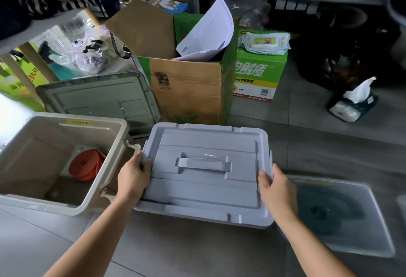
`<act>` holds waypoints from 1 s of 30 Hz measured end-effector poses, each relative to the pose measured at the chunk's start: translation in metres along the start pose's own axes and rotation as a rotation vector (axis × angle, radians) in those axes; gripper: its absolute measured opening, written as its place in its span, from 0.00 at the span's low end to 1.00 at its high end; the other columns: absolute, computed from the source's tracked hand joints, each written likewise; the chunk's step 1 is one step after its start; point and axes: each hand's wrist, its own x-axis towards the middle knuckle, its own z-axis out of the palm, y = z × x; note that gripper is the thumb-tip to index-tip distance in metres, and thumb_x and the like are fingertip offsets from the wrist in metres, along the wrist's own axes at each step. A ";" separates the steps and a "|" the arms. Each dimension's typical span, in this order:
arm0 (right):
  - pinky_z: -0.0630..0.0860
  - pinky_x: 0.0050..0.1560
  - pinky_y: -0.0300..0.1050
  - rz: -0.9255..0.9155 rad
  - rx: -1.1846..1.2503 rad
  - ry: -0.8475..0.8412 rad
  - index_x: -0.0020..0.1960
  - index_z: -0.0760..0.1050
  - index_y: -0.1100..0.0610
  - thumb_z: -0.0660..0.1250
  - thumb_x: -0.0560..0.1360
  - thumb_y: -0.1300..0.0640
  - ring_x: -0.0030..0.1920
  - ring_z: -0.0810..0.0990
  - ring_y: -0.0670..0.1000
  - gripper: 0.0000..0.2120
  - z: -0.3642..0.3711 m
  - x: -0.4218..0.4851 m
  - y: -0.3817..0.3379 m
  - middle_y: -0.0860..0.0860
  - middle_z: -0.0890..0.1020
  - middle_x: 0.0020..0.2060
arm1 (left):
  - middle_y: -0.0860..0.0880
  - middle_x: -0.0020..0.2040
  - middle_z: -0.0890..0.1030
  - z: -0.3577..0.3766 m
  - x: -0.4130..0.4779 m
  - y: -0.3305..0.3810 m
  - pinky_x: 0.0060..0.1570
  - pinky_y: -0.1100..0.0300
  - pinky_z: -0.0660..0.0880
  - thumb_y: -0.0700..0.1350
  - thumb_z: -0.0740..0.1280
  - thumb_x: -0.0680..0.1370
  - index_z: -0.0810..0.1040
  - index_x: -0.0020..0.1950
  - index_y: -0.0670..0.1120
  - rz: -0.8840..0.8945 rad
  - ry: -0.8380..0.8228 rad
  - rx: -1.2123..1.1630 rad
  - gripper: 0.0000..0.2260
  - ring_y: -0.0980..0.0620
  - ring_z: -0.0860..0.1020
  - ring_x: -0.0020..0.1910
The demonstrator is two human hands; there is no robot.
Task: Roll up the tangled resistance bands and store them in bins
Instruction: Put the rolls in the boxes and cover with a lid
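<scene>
Left grip (136, 173) and right grip (274, 186) clasp opposite ends of the pale grey rectangular plastic lid (206, 191): probably light, stiff and slick, best held there. The rolled orange resistance band (84, 164) lies inside the open beige bin (66, 120).

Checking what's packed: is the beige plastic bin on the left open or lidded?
Open. The beige plastic bin has no lid on; its inside shows, with a rolled orange resistance band in it.
</scene>
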 end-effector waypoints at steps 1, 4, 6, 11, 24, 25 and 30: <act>0.68 0.27 0.42 -0.017 -0.027 -0.012 0.41 0.67 0.57 0.61 0.78 0.52 0.30 0.74 0.51 0.11 -0.001 0.002 0.002 0.51 0.75 0.31 | 0.45 0.43 0.80 0.001 0.004 0.001 0.41 0.56 0.67 0.48 0.62 0.79 0.74 0.55 0.43 0.003 -0.016 0.027 0.10 0.40 0.78 0.46; 0.69 0.25 0.42 -0.049 -0.169 -0.101 0.48 0.69 0.56 0.60 0.78 0.48 0.31 0.75 0.49 0.11 -0.007 0.007 0.005 0.51 0.77 0.35 | 0.45 0.42 0.78 0.002 0.011 0.004 0.39 0.54 0.68 0.49 0.59 0.80 0.70 0.54 0.44 -0.035 -0.104 0.164 0.09 0.39 0.77 0.46; 0.70 0.26 0.40 -0.079 -0.283 -0.158 0.66 0.64 0.57 0.59 0.78 0.46 0.40 0.79 0.51 0.22 -0.010 0.014 0.005 0.53 0.78 0.53 | 0.42 0.48 0.79 0.002 0.013 0.007 0.39 0.54 0.69 0.49 0.57 0.80 0.67 0.56 0.44 -0.080 -0.191 0.237 0.10 0.38 0.77 0.46; 0.72 0.59 0.45 -0.167 -0.386 -0.402 0.77 0.45 0.56 0.59 0.78 0.46 0.70 0.65 0.54 0.35 -0.047 0.011 -0.024 0.53 0.49 0.76 | 0.43 0.63 0.72 -0.030 -0.017 0.034 0.52 0.53 0.72 0.48 0.60 0.78 0.64 0.67 0.48 -0.138 -0.450 0.313 0.19 0.41 0.74 0.60; 0.73 0.59 0.48 -0.096 -0.332 -0.839 0.72 0.62 0.51 0.62 0.77 0.47 0.60 0.75 0.55 0.25 -0.225 -0.095 -0.218 0.54 0.73 0.64 | 0.49 0.61 0.78 -0.292 -0.129 0.170 0.57 0.60 0.71 0.50 0.63 0.78 0.60 0.74 0.48 -0.252 -0.681 0.182 0.25 0.49 0.78 0.57; 0.73 0.59 0.48 -0.105 -0.347 -0.853 0.71 0.63 0.52 0.62 0.77 0.47 0.60 0.75 0.54 0.25 -0.228 -0.103 -0.240 0.53 0.73 0.65 | 0.49 0.62 0.78 -0.314 -0.130 0.171 0.58 0.59 0.72 0.50 0.63 0.78 0.59 0.74 0.49 -0.266 -0.675 0.170 0.26 0.49 0.78 0.56; 0.72 0.59 0.45 -0.144 -0.412 -0.900 0.70 0.64 0.52 0.60 0.78 0.47 0.63 0.72 0.52 0.22 -0.196 -0.134 -0.348 0.52 0.72 0.65 | 0.51 0.61 0.78 -0.404 -0.097 0.140 0.58 0.57 0.73 0.51 0.62 0.79 0.59 0.74 0.50 -0.267 -0.601 0.124 0.25 0.51 0.78 0.57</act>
